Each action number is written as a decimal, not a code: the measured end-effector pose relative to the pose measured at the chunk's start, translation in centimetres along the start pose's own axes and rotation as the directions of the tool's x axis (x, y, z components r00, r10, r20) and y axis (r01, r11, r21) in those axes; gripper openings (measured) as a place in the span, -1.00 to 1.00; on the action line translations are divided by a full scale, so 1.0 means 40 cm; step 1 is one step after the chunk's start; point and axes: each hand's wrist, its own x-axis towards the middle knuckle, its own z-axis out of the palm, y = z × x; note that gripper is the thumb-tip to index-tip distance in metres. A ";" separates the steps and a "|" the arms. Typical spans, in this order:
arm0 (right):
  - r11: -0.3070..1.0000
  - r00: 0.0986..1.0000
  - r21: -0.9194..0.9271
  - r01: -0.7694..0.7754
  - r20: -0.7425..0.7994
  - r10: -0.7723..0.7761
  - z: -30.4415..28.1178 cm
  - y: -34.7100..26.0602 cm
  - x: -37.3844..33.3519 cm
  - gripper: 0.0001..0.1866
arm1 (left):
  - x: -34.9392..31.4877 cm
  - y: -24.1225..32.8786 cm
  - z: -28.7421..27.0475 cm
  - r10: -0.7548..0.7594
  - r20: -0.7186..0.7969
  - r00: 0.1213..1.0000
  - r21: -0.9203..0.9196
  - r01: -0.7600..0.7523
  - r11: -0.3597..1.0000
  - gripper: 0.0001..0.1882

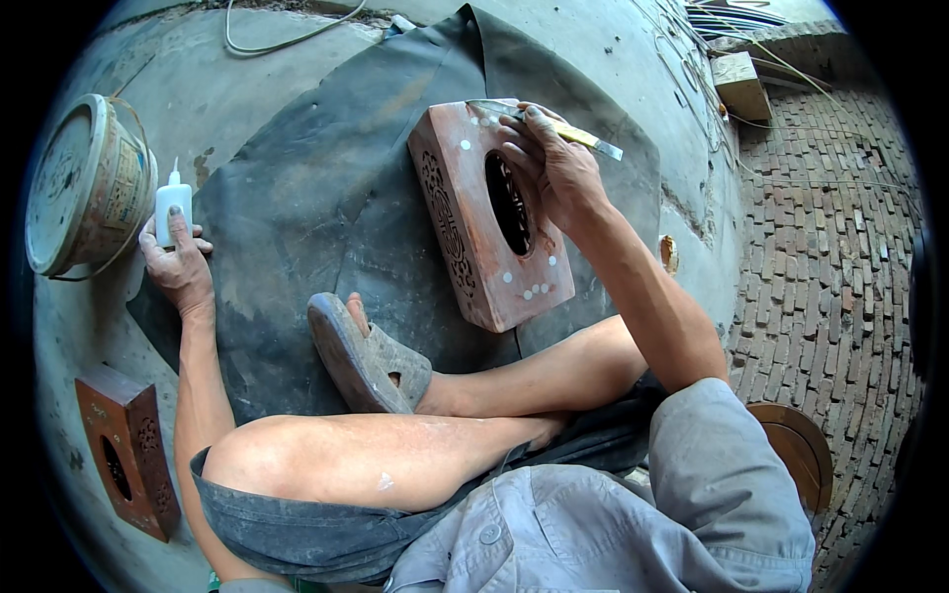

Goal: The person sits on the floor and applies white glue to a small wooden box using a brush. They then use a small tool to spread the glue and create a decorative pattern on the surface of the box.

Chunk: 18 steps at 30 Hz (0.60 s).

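Note:
A carved wooden tissue box lies on the dark sheet in front of me, its oval opening facing up. Small pale round inlays dot both ends of its top face, and openwork carving covers the side toward my left. My right hand is closed round a slim knife with a yellow handle; the thin blade points left across the box's far end. Whether the blade touches the wood I cannot tell. Off to the left, my left hand grips a white squeeze bottle, its narrow nozzle pointing up and away from the box.
Under the box spreads a dark rubbery sheet. A lidded bucket stands at far left, with a second, redder carved box nearer me. My sandalled foot rests close to the box. Bricks pave the right side, with a wooden block and cables beyond.

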 end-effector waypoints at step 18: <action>0.996 1.000 0.083 -0.016 0.029 0.013 -0.027 0.004 -0.051 -0.78 | 0.003 0.001 -0.001 -0.007 -0.008 1.000 -0.030 0.007 1.000 -0.53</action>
